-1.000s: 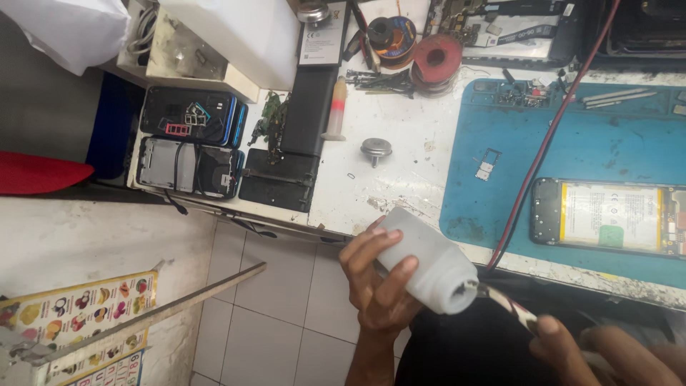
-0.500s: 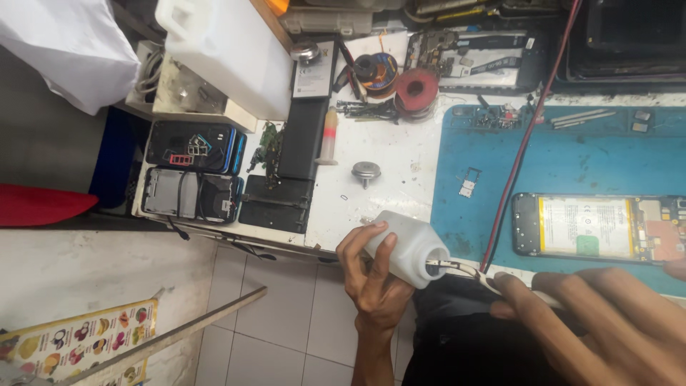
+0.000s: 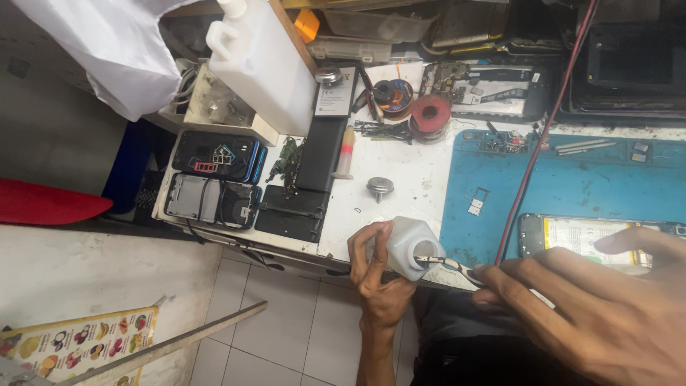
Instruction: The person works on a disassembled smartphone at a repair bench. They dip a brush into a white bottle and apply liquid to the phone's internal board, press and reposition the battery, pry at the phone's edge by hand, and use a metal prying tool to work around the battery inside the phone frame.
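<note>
From the head camera, our left hand (image 3: 376, 275) has come closer to the bench edge since a moment ago and grips one small white bottle (image 3: 409, 246). Our right hand (image 3: 597, 307), just beside it, now has one slim tool (image 3: 449, 264) pinched with its tip at the bottle's mouth, so dipping looks underway. Beyond the right hand lies one opened phone (image 3: 582, 234) on one blue mat (image 3: 572, 189).

Right hand (image 3: 600, 307) running off the bottom and right edges, hiding the lower part of the opened phone (image 3: 579, 239). Brush (image 3: 446, 266) handle vanishing under its fingers. Poster (image 3: 71, 347) getting cut at the lower left corner. Small bench parts staying too tiny to identify.
</note>
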The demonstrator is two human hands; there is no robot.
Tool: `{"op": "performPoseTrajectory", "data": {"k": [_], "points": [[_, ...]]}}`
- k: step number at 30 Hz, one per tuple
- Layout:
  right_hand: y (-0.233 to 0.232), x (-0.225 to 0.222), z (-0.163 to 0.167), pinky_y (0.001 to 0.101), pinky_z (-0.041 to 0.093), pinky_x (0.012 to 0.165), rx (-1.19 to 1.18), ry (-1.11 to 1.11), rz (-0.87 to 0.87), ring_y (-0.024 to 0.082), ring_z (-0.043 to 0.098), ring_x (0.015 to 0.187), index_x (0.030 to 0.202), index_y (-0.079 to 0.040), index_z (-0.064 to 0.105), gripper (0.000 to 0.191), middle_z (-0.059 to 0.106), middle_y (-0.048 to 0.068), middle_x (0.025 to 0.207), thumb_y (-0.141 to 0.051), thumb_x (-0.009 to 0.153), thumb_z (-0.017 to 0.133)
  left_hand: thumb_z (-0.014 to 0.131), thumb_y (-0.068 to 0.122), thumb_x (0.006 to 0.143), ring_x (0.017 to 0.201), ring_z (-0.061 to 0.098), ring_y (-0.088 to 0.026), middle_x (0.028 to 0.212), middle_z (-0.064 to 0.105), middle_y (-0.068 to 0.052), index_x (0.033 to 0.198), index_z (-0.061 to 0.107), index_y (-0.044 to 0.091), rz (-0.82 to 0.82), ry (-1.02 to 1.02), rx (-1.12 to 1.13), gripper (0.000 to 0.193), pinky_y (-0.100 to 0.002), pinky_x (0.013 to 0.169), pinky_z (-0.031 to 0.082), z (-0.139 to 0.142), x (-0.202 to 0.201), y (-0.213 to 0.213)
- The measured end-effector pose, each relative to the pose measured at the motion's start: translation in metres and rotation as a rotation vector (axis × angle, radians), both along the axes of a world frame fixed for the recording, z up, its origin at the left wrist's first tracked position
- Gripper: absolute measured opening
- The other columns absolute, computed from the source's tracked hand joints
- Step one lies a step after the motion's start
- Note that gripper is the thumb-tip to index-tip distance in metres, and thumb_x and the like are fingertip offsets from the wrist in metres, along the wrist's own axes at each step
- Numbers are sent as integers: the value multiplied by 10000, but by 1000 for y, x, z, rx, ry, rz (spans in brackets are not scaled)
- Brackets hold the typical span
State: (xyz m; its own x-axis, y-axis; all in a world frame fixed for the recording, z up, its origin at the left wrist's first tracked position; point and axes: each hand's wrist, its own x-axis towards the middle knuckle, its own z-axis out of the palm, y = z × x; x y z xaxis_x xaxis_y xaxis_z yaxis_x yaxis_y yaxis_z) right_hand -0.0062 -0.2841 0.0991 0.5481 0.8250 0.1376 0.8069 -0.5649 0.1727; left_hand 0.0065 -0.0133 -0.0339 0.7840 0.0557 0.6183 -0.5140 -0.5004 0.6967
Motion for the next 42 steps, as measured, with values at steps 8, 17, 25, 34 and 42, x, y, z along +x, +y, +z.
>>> {"op": "performPoseTrajectory", "data": {"k": [8,17,25,34,42], "points": [[18,5,-1,663,393,951,205,-136,-241,113,636,914,1229,-273,715,356,733,-63,988,-229,882,650,990,150,643,1238,611,-318,1318,576,-136,1433,573,100,-13,-49,-6,894,-458,1020,619,0,3,-12],[16,-5,18,578,391,885,436,-100,-161,116,628,838,1015,-130,738,229,676,-46,852,-238,820,683,974,86,587,1165,661,-332,1247,611,-163,1358,596,55,67,62,48,860,-441,954,617,11,-11,-18],[12,-4,34,598,378,887,533,54,-282,163,616,789,909,-151,713,174,637,-36,756,-323,893,693,961,98,618,1162,666,-326,1239,621,-183,1325,586,-9,104,50,90,808,-444,964,610,22,-16,-30],[-46,-26,6,524,374,890,604,221,-645,150,644,767,1019,-206,762,230,715,-54,763,-374,886,678,966,98,604,1173,654,-304,1250,638,-186,1285,602,-28,192,122,30,782,-438,998,573,18,-22,-36],[-183,-38,-29,285,555,702,1042,563,-1310,93,668,783,1265,-119,715,324,747,41,919,-293,1061,533,948,54,676,1245,613,-298,1333,591,-222,1369,484,-40,251,186,-149,839,-414,1079,548,-6,-18,-16]]}}
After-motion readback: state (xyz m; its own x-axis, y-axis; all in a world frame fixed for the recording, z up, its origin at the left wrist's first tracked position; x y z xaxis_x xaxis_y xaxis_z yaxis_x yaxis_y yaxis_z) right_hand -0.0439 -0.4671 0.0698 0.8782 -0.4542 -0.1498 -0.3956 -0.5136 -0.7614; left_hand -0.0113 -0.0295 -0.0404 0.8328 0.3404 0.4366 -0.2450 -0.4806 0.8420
